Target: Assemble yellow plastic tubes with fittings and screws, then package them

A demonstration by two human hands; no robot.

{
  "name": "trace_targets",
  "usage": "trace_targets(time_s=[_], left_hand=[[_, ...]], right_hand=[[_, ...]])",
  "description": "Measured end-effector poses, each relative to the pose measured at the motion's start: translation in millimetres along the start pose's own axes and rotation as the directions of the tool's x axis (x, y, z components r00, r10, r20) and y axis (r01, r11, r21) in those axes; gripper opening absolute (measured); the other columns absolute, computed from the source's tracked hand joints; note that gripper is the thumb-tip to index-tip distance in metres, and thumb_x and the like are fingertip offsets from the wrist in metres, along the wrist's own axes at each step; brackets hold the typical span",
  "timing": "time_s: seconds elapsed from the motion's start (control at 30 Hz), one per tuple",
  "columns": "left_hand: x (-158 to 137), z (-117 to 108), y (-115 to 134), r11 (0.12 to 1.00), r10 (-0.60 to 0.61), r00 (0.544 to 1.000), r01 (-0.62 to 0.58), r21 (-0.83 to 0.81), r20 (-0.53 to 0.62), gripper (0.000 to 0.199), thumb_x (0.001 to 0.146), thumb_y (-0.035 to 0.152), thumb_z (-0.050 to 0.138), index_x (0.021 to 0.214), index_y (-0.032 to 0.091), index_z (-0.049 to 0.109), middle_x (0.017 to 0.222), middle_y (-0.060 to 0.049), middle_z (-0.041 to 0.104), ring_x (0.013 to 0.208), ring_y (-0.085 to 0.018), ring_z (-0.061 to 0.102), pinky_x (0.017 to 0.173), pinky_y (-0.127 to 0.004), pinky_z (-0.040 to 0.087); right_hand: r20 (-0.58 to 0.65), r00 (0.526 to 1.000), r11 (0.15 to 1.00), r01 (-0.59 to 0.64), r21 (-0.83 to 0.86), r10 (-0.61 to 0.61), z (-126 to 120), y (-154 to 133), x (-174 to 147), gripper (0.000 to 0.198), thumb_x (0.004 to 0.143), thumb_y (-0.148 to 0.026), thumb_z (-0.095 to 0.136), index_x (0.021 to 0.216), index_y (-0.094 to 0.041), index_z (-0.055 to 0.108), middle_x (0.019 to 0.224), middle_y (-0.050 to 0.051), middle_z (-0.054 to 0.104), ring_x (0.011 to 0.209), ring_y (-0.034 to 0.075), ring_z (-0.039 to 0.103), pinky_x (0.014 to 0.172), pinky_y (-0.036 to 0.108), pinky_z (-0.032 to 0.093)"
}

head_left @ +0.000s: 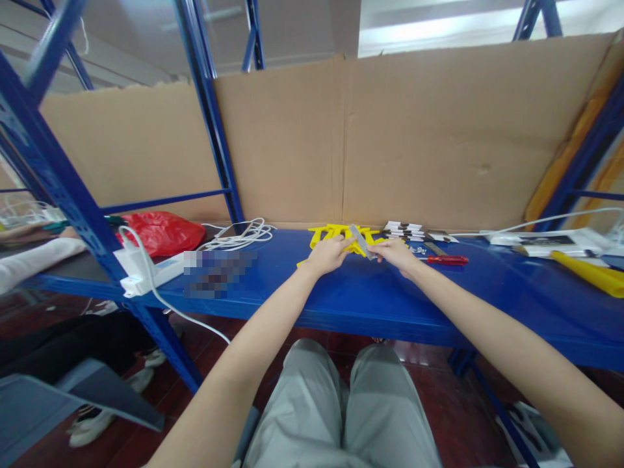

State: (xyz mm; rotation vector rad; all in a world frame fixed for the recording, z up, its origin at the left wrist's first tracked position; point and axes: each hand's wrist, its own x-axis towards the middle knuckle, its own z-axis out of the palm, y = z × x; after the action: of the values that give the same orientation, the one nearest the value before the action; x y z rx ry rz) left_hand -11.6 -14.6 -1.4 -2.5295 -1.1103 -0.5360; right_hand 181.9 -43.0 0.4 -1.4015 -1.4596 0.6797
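Observation:
A flat grey strip (361,242), metal-looking, slants between my two hands above the blue shelf. My right hand (396,253) pinches its lower end between thumb and fingers. From the other side, the closed fingers of my left hand (331,255) meet the strip's left edge; their tips are too small to make out clearly. Behind and under both hands lies a heap of yellow pieces (319,235), partly hidden by my left hand. A screwdriver with a red handle (447,260) lies just right of my right hand, near some small shiny bits (418,250).
Stacked white-and-black pieces (404,231) lie behind my right hand. Leftward are a coiled white cable (244,235), a red plastic bag (163,234) and a power strip (160,272). A yellow sheet (592,273) lies far right. Cardboard (414,143) backs the shelf. Another person's sleeve (39,260) shows at left.

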Motion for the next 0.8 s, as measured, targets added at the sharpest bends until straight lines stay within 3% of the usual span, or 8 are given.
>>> trace_targets(time_s=[0.3,0.53,0.8], left_hand=[[-3.0,-3.6,5.2,0.996,0.018,0.998,-0.024,0.084,0.066,0.05,0.1,0.022,0.035,0.15,0.025,0.04,0.124,-0.013,0.059,0.104,-0.023,0.062,0.085,-0.034,0.049],[-2.1,-1.9,10.9,0.995,0.041,0.996,-0.048,0.091,0.081,0.053,0.1,0.022,0.034,0.152,0.029,0.037,0.121,-0.012,0.058,0.096,-0.023,0.062,0.079,-0.034,0.05],[-2.7,-0.6,13.0,0.993,0.077,0.99,-0.087,0.082,0.121,0.056,0.098,0.018,0.037,0.152,0.03,0.036,0.121,-0.013,0.059,0.101,-0.025,0.062,0.081,-0.036,0.051]], right_hand=[[0.091,0.995,1.0,-0.031,0.007,0.03,-1.7,7.6,1.4,0.016,0.074,-0.022,0.066,0.059,-0.016,0.068,0.05,0.0,0.059,0.048,0.011,0.048,0.048,0.025,0.031],[0.201,0.98,0.998,-0.008,0.066,-0.005,-1.9,8.3,0.6,0.017,0.074,-0.026,0.069,0.062,-0.017,0.063,0.058,0.001,0.061,0.051,0.01,0.051,0.049,0.023,0.035],[0.387,0.922,0.977,-0.107,0.183,0.028,-4.5,16.7,4.3,0.032,0.067,-0.037,0.076,0.057,-0.018,0.051,0.048,-0.006,0.043,0.042,0.005,0.032,0.042,0.021,0.02]])
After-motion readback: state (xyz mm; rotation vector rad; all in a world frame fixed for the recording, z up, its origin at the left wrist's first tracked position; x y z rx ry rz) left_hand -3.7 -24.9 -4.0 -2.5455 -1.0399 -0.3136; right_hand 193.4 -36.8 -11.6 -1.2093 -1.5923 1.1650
